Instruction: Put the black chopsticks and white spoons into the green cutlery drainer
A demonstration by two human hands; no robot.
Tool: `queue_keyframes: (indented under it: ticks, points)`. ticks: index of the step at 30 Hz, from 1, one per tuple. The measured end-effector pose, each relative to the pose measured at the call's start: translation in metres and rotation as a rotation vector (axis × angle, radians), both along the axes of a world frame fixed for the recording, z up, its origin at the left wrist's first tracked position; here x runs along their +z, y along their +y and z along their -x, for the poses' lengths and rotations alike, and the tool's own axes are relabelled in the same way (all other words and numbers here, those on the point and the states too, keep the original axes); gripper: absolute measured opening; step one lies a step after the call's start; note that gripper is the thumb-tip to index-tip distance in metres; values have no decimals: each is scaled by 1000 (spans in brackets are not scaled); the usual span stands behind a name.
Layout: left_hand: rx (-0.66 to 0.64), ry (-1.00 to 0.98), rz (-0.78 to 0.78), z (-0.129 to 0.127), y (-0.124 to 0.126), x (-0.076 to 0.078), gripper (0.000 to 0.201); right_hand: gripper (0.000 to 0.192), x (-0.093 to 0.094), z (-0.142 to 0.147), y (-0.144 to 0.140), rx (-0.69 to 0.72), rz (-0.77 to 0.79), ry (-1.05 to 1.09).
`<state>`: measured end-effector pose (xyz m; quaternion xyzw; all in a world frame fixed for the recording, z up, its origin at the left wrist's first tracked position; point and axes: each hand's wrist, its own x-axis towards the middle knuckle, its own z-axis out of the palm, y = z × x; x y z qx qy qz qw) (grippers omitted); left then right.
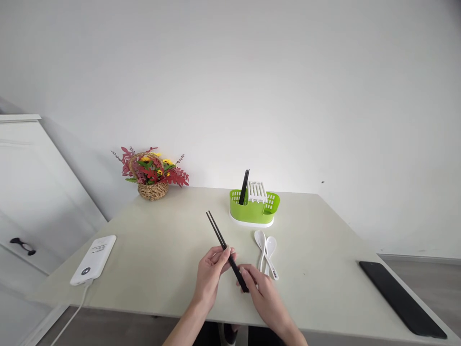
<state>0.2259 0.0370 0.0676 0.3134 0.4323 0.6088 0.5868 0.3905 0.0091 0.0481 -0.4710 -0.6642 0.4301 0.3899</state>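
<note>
both hands are on the same pair of black chopsticks (226, 247) right now. our left hand (212, 271) has its fingers curled around the middle of the sticks, thumb and fingertips pinching them, and our right hand (261, 288) is closed loosely over the lower ends, so neither hand is open. looks like two grips are there to keep the pair side by side and even, since the sticks run parallel and tight together, tips angled up and away toward the far left.

the pair hangs in the air just above the table (162, 250), near the middle of the near edge, not resting on anything.

just beside the right hand, a little further in, two white spoons (266, 252) lie flat on the table, bowls pointing away from us and handles overlapping near the knuckles. behind them, toward the far edge, sits a green cutlery holder (254, 209) on a white base, with more black chopsticks (244, 186) standing upright in its left part and a white slotted insert in the middle. guessing they're upright so they drain or stay tidy.

off at the far left corner is a wicker basket of flowers (151, 173). a white power bank (94, 258) with a cable lies near the left edge, and a black flat slab (401, 299) sits along the right edge.
</note>
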Motion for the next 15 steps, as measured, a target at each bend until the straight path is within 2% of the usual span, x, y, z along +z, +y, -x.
queue_keyframes:
  ticks: [4,7,11,15]
  points:
    - [-54,22,58,-5,-1,7,41,58,0,-1,-1,-90,27,37]
    - [-59,44,75,-8,3,10,38,59,-1,-6,-2,-94,89,69]
    - [-72,41,103,-13,10,8,36,53,1,-13,0,-88,51,45]
    - [-100,28,148,-11,16,3,41,56,-2,-17,4,-101,73,37]
